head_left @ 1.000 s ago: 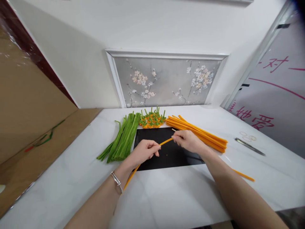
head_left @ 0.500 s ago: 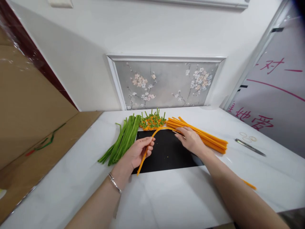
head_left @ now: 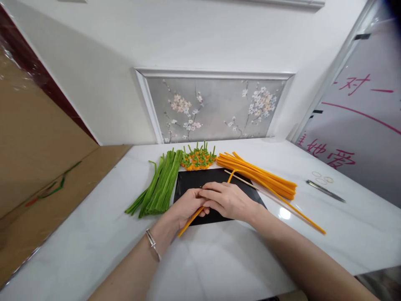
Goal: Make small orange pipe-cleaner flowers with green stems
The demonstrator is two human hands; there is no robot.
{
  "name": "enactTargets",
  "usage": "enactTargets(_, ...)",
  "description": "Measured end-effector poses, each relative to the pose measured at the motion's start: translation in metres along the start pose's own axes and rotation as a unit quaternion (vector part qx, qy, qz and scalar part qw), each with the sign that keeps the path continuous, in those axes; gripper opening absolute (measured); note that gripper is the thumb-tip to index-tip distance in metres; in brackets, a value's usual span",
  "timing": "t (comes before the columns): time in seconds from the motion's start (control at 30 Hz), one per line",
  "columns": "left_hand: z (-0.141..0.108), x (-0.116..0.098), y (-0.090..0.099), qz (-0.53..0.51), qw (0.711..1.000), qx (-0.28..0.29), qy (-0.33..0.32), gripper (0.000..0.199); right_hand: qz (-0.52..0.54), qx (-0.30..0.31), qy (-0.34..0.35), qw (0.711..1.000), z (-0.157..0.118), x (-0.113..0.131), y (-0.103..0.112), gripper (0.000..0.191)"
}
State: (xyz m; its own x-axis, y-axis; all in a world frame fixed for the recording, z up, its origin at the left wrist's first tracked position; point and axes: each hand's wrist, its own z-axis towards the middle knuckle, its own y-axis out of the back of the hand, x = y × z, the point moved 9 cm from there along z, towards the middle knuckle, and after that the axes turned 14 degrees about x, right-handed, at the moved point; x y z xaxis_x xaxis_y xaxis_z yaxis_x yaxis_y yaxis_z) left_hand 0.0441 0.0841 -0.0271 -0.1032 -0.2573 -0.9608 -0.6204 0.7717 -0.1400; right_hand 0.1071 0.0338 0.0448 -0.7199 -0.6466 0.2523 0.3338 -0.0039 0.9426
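Note:
My left hand (head_left: 189, 205) is closed on an orange fuzzy stem (head_left: 191, 222), one end of which sticks out toward me below the fingers. Against it lies my right hand (head_left: 227, 200), fingers together over the same stem. The stem comes out above the right hand, bends over and runs down to the right to the tabletop. Both hands are over a black mat (head_left: 188, 179). A thin wooden stick (head_left: 242, 179) lies across the mat's upper right, beyond my right hand. The fingertips partly hide each other.
Green stems (head_left: 163, 184) are bundled left of the mat, orange stems (head_left: 260, 173) at its right. Several small orange and green pieces (head_left: 199, 160) stand behind it. Tweezers (head_left: 326, 191) and thin rings (head_left: 320, 177) lie on the white table (head_left: 225, 259) at the right.
My right hand has moved left and toward me, from the orange bundle to my left hand. The wooden stick now lies free on the mat, and the orange stem's long end trails right.

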Motion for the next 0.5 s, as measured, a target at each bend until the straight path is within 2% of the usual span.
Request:
enactTargets(0.17,-0.005,-0.009,-0.002,-0.001,1.000,0.022,-0.004,0.020,-0.037,-0.006,-0.031,0.999,-0.002,-0.005,0.008,0.035)
enactTargets(0.27,-0.008,-0.013,-0.002,0.016,0.999,0.040,-0.002,0.030,-0.086,-0.003,-0.059,0.995,-0.005,-0.012,0.015,0.028)
enactTargets(0.4,-0.008,-0.012,0.006,0.017,1.000,0.018,-0.001,0.028,-0.177,-0.017,-0.123,0.976,-0.015,-0.028,0.030,0.027)
enactTargets(0.5,-0.007,-0.009,0.012,-0.002,1.000,-0.012,0.003,0.024,-0.206,-0.030,-0.190,0.959,-0.023,-0.047,0.039,0.028)
